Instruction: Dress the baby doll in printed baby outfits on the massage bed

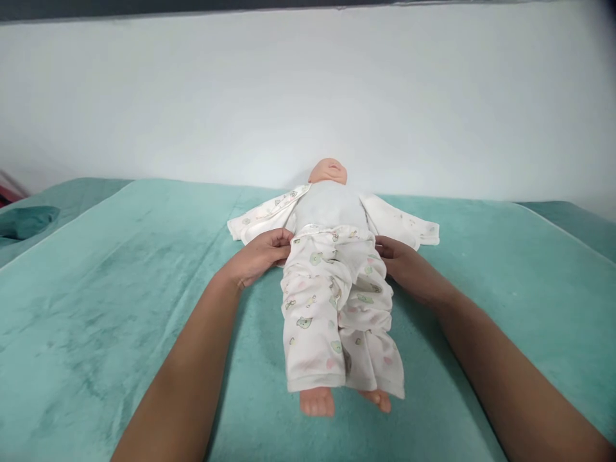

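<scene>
A baby doll [329, 204] lies on its back, feet toward me, its head against the wall side. It wears white printed pants [312, 314] pulled up to the waist, with both feet showing below the cuffs. My left hand [264, 253] grips the pants' waistband at the left side, fingers bent against the cloth. On the opposite side, my right hand [402, 263] has its fingers at the waistband too, the tips partly hidden behind the fabric. Under the doll a white printed baby shirt [402, 218] lies spread open, a sleeve reaching out to each side.
A teal plush cover [120, 289] spreads beneath the doll, with creases on the left. Behind it rises a white wall [308, 83] close to the doll's head. Bunched teal cloth [26, 221] and something red [8, 192] sit at the far left edge.
</scene>
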Available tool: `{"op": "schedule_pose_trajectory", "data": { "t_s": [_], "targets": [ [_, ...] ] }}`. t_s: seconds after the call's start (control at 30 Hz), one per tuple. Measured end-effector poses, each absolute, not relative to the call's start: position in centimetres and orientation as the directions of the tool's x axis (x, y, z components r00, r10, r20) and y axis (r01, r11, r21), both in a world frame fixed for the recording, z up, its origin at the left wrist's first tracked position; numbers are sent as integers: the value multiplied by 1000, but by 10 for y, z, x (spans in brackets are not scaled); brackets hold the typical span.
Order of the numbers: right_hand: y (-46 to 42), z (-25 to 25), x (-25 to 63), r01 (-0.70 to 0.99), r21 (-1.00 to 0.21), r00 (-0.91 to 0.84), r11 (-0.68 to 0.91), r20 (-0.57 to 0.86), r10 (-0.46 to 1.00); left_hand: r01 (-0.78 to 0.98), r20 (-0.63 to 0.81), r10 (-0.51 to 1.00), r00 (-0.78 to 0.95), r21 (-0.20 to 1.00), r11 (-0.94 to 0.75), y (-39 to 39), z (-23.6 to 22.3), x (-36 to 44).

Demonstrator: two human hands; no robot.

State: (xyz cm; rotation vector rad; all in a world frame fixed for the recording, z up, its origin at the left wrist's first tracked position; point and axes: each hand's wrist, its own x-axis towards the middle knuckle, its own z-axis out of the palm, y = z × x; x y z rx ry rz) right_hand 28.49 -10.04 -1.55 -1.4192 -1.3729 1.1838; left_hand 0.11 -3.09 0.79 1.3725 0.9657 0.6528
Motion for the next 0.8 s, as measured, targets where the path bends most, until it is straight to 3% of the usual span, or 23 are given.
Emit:
{"op": "schedule_pose_trajectory", "data": {
  "t_s": [0.4,0.8],
  "targets": [
    [-101,-22,279,224,-975,20,2,6,1000,119,-53,932,357,993,11,-37,5,15],
    [-86,-29,285,417,-900,124,123,191,974,-3,78,978,194,997,-79,-35,-6,30]
  ]
}}
